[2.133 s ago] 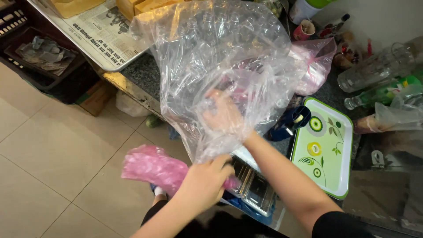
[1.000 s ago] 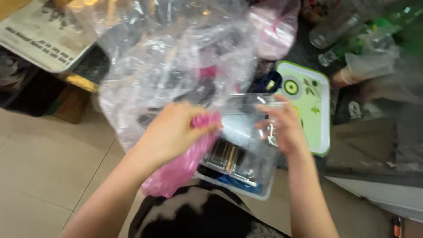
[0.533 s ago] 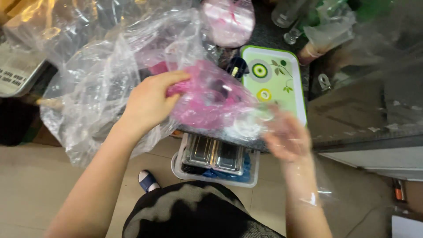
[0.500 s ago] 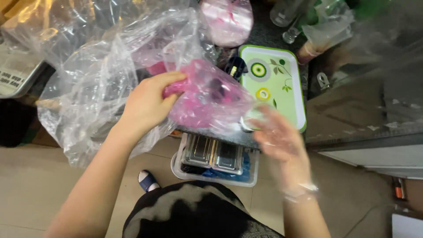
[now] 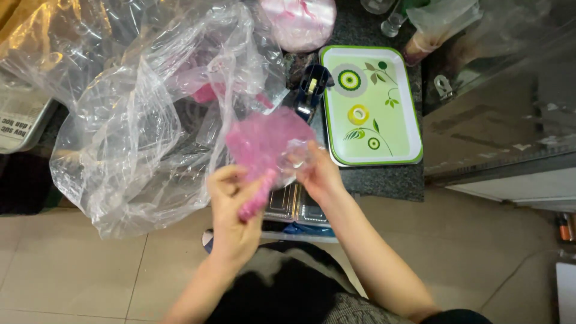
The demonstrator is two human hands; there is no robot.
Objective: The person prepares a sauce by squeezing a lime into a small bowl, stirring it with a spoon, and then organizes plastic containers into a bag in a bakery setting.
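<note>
Pink bag [image 5: 264, 141] at frame centre, its long axis running up-right; left hand [image 5: 234, 210] pinches its lower tail, right hand [image 5: 318, 174] grips its right edge.

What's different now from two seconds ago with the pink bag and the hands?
The right hand left the big clear bag and now grips the pink bag together with the left hand. The pink bag came up from low on the left. The green tray stayed put.
</note>
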